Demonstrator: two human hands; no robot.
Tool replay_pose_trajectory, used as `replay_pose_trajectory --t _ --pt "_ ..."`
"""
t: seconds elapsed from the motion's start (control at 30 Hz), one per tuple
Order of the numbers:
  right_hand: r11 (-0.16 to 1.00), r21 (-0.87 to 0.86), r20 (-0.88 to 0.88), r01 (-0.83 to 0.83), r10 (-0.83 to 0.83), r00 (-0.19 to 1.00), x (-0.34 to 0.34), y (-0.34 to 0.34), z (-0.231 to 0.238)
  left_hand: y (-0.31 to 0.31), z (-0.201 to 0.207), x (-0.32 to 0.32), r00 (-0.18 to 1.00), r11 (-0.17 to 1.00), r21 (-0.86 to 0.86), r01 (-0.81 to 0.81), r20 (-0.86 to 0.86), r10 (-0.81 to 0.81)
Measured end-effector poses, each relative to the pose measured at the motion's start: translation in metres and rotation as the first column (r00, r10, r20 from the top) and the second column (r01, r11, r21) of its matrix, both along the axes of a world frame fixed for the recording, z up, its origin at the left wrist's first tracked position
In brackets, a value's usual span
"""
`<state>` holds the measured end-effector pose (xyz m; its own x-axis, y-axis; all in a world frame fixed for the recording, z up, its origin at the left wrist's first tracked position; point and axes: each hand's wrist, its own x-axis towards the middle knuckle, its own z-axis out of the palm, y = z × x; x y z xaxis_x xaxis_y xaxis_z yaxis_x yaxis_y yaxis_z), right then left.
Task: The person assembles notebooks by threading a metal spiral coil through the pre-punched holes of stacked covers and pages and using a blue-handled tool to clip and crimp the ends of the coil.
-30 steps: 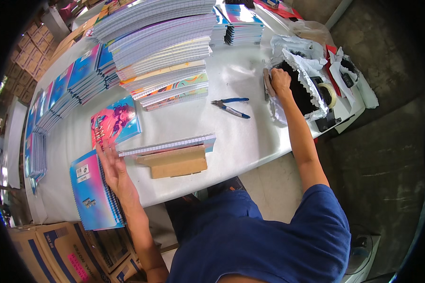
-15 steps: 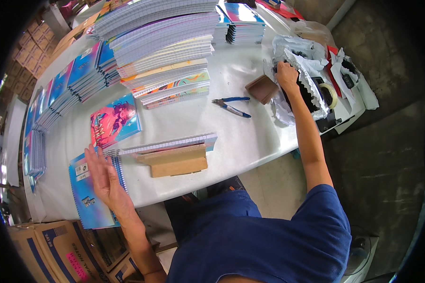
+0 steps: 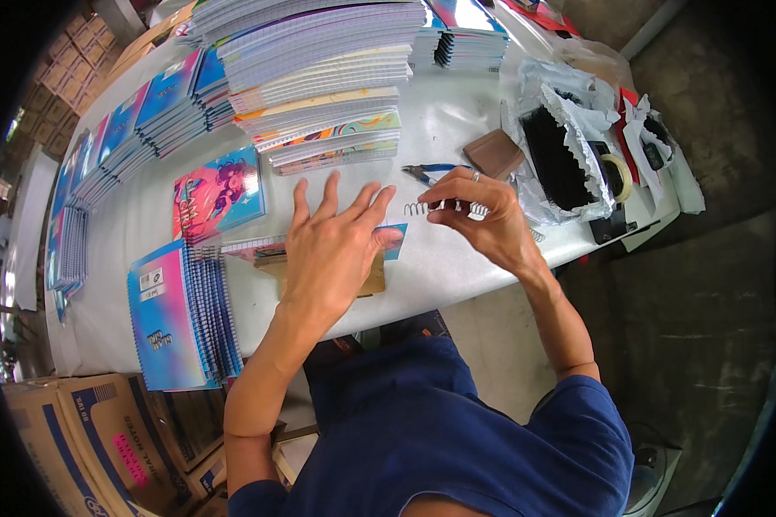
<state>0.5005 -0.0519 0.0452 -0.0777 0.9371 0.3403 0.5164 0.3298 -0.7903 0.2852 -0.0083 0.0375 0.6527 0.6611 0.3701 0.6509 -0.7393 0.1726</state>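
Between the thumb and fingers of my right hand is a pale spiral binding coil. One end sticks out to the left and a short piece shows by the heel of the hand. My left hand lies with fingers spread over a spiral-less notebook edge; the hand hides most of that notebook. A brown cardboard support shows under and beside it. Blue-handled pliers lie just beyond my right fingers, partly covered. A brown flat block sits close to them.
Tall notebook stacks fill the far side. A pink-and-blue notebook lies left, with a pile of spiral notebooks nearer. At right are a torn white wrapper with dark contents and a tape roll. Cartons stand below left.
My right hand has come from the torn wrapper to the middle, now with a coil. My left hand has moved right from the spiral notebooks to the notebook on the cardboard.
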Motion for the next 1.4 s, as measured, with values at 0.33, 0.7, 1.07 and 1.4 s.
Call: replay_pose_trajectory --t 0.33,0.7,1.07,1.4 --pt "0.910 -0.398 0.008 -0.117 0.131 0.991 0.000 -0.004 0.006 0.000 -0.002 0.000 0.999 0.998 -0.063 0.008 0.054 -0.005" --pt "0.940 -0.199 0.170 -0.276 0.311 0.935 0.023 0.014 0.006 -0.011 0.004 0.004 0.990 0.991 -0.061 0.117 -0.070 -0.121" --pt "0.932 -0.193 0.681 0.308 -0.098 0.725 0.143 0.077 -0.057 -0.010 -0.001 0.008 0.985 0.989 -0.071 0.128 -0.110 -0.136" --pt "0.718 -0.337 -0.151 -0.609 0.597 0.788 0.039 0.072 -0.005 0.000 -0.009 0.001 0.980 0.998 0.012 -0.060 0.191 0.056"
